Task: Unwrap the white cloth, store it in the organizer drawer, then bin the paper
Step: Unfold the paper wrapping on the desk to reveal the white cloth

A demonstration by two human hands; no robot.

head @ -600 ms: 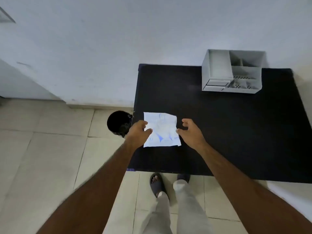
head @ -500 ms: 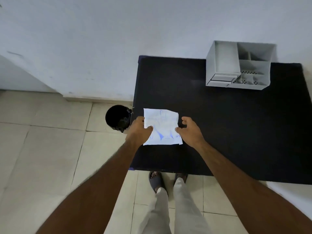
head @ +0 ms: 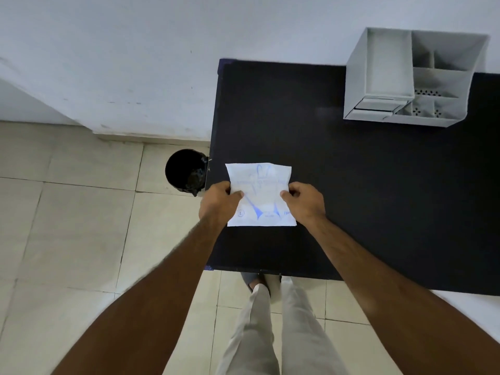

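A white paper packet (head: 261, 196) with blue print lies near the front left of the black table (head: 351, 190). My left hand (head: 219, 203) pinches its left edge. My right hand (head: 303, 203) pinches its right edge. The white cloth itself is hidden; I cannot tell what is inside the paper. A grey organizer (head: 411, 77) with a small drawer at its lower left stands at the table's back right, against the wall. A black bin (head: 185, 169) sits on the floor just left of the table.
A white wall runs behind the table. Beige floor tiles (head: 81, 226) lie to the left and below. My legs and sandals (head: 270, 320) stand at the table's front edge.
Both hands have closed on the paper's side edges; the right hand was open beside it before. The camera view shifted slightly.
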